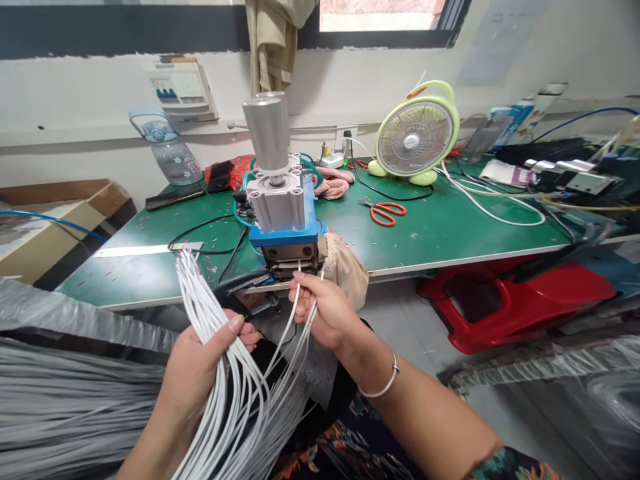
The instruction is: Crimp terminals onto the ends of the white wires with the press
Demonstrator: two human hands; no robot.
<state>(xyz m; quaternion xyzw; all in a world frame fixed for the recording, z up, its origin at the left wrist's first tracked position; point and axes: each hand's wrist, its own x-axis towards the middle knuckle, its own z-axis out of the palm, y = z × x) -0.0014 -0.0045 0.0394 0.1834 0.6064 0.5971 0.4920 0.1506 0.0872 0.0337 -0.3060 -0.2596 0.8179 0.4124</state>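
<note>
My left hand [213, 357] is closed round a thick bundle of white cables [200, 307], whose ends point up over the table's front edge. Between the thumb and fingers of my right hand [323, 303] is a white cable [293, 313], its upper end at the slot of a pneumatic press [290, 252]. Other strands hang loosely below that hand. The press has a silver cylinder on top and a blue plate above its dark jaw. A beige cloth bag [347, 270] hangs at its right side. Whether the cable's tip sits inside the jaw is hidden.
On the green table [425, 233] lie orange-handled scissors [385, 212], a pink cloth [333, 183] and a phone [175, 197]. A green fan [415, 137] and a water bottle [175, 157] stand behind. A red stool [525, 300] is at the right; more grey cables [65, 407] lie at the left.
</note>
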